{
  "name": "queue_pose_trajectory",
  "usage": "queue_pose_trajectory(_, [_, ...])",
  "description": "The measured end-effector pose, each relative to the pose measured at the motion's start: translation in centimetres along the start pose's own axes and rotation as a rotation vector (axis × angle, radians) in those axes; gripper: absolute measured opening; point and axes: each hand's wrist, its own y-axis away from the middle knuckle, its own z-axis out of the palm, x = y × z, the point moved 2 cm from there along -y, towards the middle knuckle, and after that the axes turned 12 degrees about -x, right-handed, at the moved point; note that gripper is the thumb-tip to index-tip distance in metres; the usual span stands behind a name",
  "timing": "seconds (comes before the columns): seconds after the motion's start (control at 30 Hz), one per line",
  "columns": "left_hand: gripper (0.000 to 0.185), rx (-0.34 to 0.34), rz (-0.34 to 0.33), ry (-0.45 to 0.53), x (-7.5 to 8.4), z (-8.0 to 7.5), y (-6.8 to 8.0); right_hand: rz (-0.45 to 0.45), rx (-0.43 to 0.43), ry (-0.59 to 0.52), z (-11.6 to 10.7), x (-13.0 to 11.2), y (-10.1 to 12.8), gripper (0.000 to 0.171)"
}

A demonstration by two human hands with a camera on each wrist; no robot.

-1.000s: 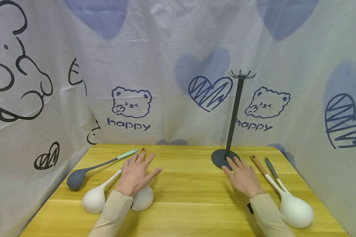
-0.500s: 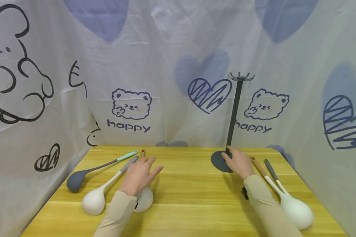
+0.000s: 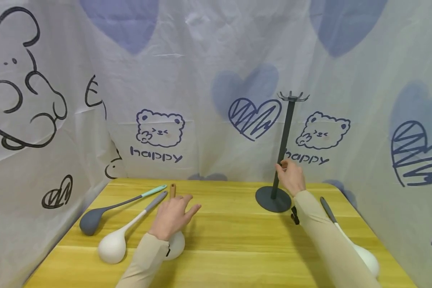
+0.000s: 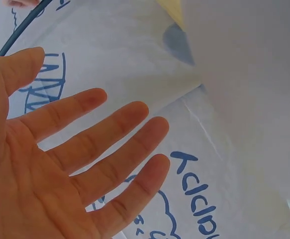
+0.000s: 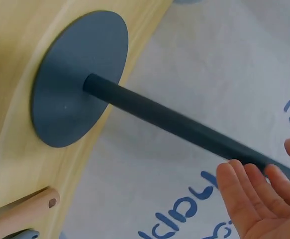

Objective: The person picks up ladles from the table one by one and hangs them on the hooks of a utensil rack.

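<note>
The right hand (image 3: 291,176) was at the upright pole of the dark grey metal hanger stand (image 3: 283,156) at the back right of the yellow wooden worktop (image 3: 230,236), fingers loosely curved beside it but not yet closed, apparently to take hold. The left hand (image 3: 173,216) hovered flat, fingers spread, hiding part of a white silicone ladle (image 3: 176,244), perhaps idle, beside a second white ladle (image 3: 117,244); its contact was unclear

The yellow wooden table (image 3: 230,240) carries a dark stand (image 3: 273,199) with a round base near its back right. On the left lie a grey spoon (image 3: 93,219) and two white ladles (image 3: 112,246), and another white ladle (image 3: 367,258) lies at the right edge.
</note>
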Motion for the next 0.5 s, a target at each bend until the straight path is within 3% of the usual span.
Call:
queue_pose_trajectory(0.2, [0.040,0.024,0.050,-0.034,0.5,0.5,-0.1,0.058,0.055,-0.108,-0.8,0.4,-1.0,0.040])
queue_pose_trajectory(0.5, [0.039,0.035,0.069,-0.030,0.4,0.6,0.1,0.030,-0.039,-0.134,-0.4,0.4,-2.3,0.046])
